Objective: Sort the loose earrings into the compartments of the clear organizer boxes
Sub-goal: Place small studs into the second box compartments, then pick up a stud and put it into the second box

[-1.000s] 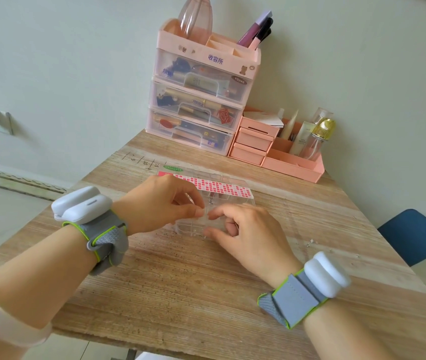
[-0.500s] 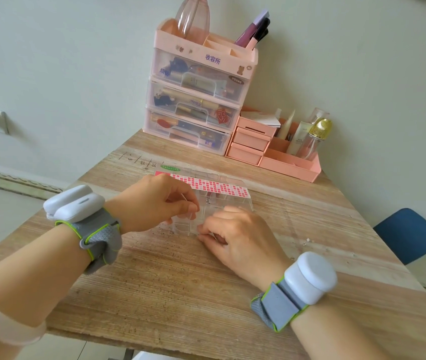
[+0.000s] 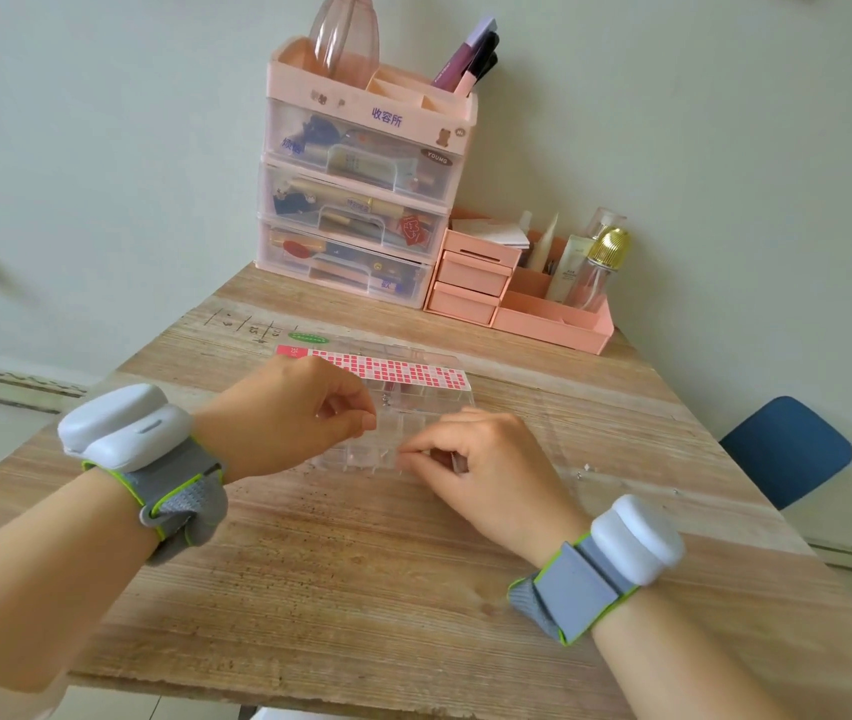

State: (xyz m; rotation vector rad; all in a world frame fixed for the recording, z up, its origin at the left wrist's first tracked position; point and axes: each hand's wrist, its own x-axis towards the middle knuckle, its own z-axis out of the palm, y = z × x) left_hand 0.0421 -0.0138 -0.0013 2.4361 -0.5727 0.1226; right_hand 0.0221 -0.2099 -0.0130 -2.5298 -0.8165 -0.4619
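Evidently both hands work over one clear organizer box [image 3: 392, 433] lying flat near the middle of the wooden table [image 3: 340, 589]. At the left, the left hand [image 3: 288, 413] hovers above the box's left part with thumb and forefinger pinched together; whether an earring sits between them cannot be told. Further right, the right hand [image 3: 486, 459] curls at the box's near right corner, fingertips pinched at its edge. A few loose earrings [image 3: 584, 470] lie on the table well to the right. These look tiny, light and slippery, best taken by a fingertip pinch; the box seems stiff, light and prone to sliding.
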